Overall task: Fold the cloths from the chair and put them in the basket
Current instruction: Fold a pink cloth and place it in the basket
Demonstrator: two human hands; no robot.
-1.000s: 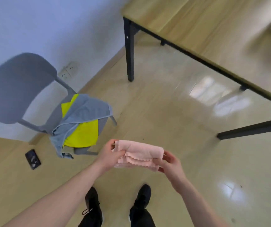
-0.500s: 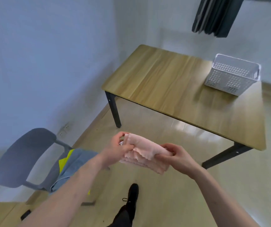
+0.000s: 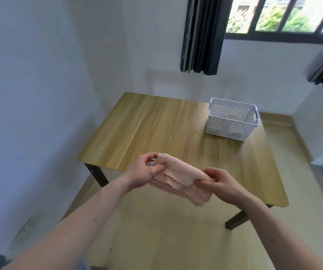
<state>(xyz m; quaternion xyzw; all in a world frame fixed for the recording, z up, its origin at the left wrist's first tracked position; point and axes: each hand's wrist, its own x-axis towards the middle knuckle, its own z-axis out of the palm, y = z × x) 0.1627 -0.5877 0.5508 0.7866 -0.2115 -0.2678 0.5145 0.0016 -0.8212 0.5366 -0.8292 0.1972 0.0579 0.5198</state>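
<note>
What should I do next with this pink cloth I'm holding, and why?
Probably carry it forward over the table toward the white basket. The pink cloth already looks folded into a compact stack of layers, pinched at one end by your left hand and at the other by your right hand, and the basket sits at the table's far right, well beyond the cloth.
</note>
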